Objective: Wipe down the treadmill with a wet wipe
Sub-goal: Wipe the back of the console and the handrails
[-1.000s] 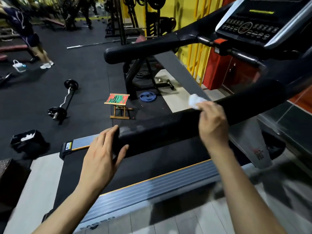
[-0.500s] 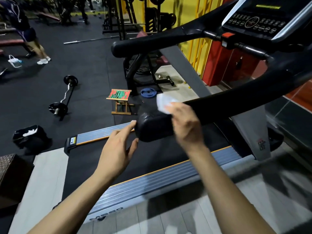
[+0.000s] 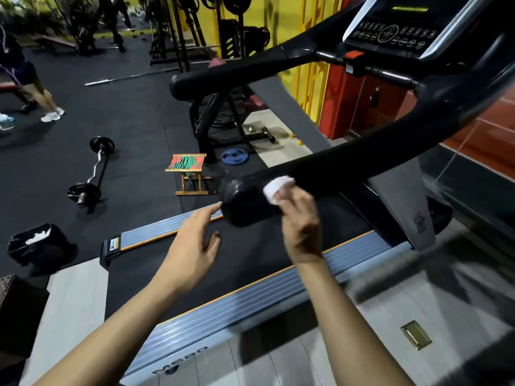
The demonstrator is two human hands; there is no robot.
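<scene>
Step in hand: wiping the rounded end of the near handrail point(image 3: 278, 196), as I judge it.
Right hand point(image 3: 302, 224): pinches the bunched white wet wipe point(image 3: 277, 188) and presses it onto the top of the rail, close to its end cap.
Left hand point(image 3: 195, 243): released, fingers straight and spread; its fingertips reach the rail's end cap, at 9 o'clock of the wipe; whether they touch it I cannot tell.
Where the task's thing is: the treadmill point(image 3: 278, 288) fills the middle and right of the view; its console point(image 3: 395, 26) sits at 1 o'clock, the far handrail point(image 3: 237, 76) at 12 o'clock.
Doing it well: keep the wipe flat under the fingers, roll it round the end cap and the underside, and use overlapping strokes; the free hand could steady the rail's end.
Surface: the rail is black and pebbled, and glistens around the wipe, so it is probably damp there. The belt below is matt black with grey ribbed side rails edged in orange.
Room: a gym with dark rubber flooring; a curl barbell point(image 3: 92, 171) at 9 o'clock, a small folding stool point(image 3: 186, 168) and a blue weight plate point(image 3: 235, 156) at 11 o'clock, a black bag point(image 3: 39, 243) at 8 o'clock, and another person's legs far off at 10 o'clock.
</scene>
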